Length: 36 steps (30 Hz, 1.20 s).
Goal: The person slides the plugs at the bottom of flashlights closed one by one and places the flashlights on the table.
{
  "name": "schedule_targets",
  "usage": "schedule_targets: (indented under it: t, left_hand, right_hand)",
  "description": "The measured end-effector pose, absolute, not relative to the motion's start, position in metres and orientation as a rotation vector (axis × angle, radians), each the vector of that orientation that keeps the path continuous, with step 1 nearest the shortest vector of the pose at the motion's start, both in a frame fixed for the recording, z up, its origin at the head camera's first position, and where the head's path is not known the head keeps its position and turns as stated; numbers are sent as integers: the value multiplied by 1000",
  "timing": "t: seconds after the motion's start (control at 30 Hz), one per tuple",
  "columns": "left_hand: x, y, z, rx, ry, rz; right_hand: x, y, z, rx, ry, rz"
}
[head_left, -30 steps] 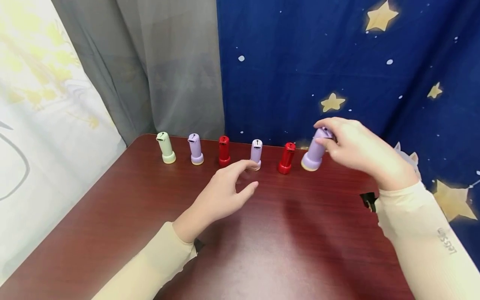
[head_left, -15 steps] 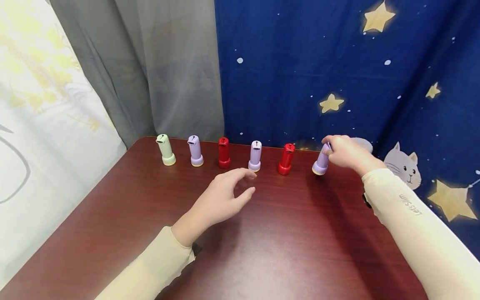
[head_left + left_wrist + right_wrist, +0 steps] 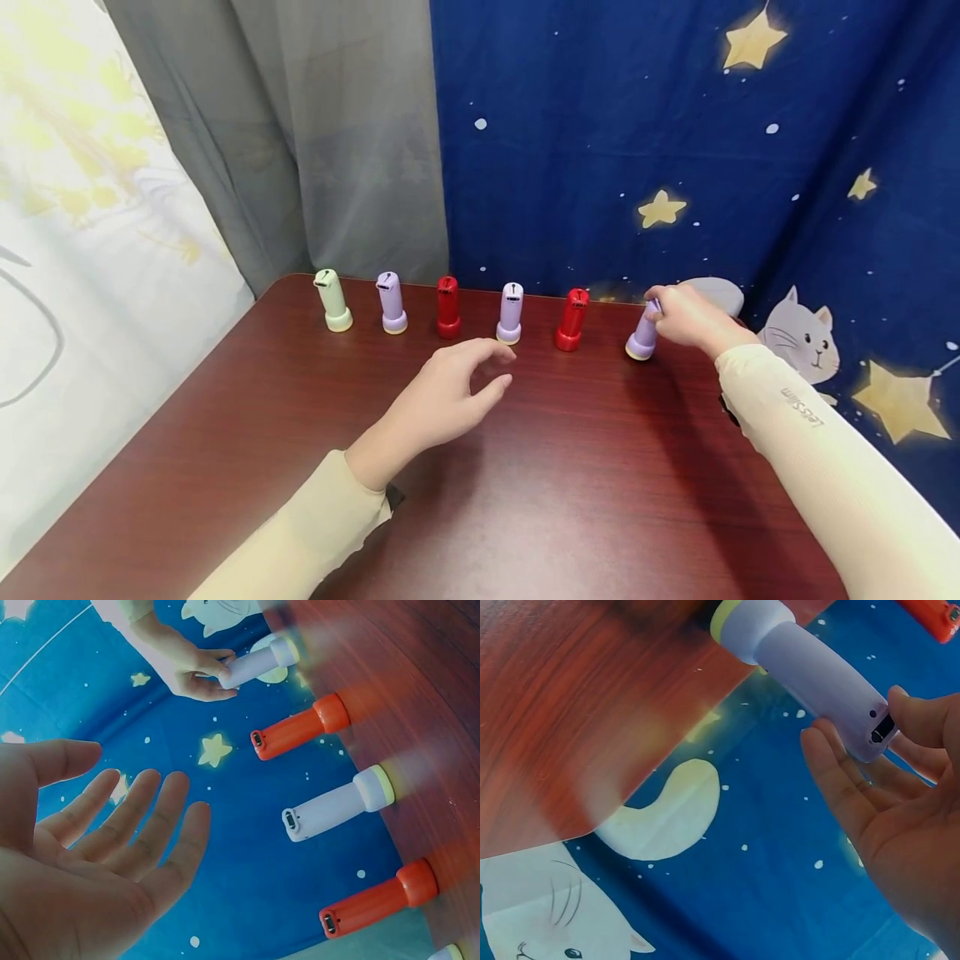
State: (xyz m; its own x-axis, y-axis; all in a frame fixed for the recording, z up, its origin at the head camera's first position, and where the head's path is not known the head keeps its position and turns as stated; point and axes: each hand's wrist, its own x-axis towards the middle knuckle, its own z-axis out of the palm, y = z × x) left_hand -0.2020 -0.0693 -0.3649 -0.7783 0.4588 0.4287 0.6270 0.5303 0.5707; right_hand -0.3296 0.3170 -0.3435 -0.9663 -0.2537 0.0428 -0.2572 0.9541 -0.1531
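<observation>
My right hand [image 3: 686, 315] holds a purple flashlight [image 3: 642, 335] by its upper end, at the right end of a row along the table's back. In the right wrist view, thumb and fingers lie around the end of this purple flashlight [image 3: 821, 679], and its wide head is on or close to the tabletop. Left of it stand a red flashlight [image 3: 573, 320], a pale purple flashlight [image 3: 510, 314] and another red flashlight [image 3: 448, 307], heads down. My left hand [image 3: 446, 396] hovers before the pale purple one, fingers loosely bent, palm bare in the left wrist view.
Further left in the row stand a purple flashlight [image 3: 392, 303] and a light green flashlight [image 3: 333, 301]. The dark red-brown table [image 3: 247, 442] ends at a blue star-patterned curtain [image 3: 555, 150] and a grey curtain [image 3: 367, 142].
My right hand has moved right and down with the purple flashlight, bringing it to the table beside the right-hand red one. The left hand has shifted only slightly.
</observation>
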Motion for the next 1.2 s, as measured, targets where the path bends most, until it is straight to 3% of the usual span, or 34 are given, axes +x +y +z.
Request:
schedule_targets:
  t: [0.53, 0.87, 1.2]
  left_hand:
    - [-208, -71, -362, -915, -2554, -1099]
    - [-219, -84, -356, -770, -2535, -1147]
    - [-255, -106, -380, -604, -2664, -637]
  right_hand:
    - [-341, 328, -367, 402, -3114, 218]
    - [-316, 313, -359, 377, -3133, 196]
    - [-280, 269, -356, 270, -3120, 338]
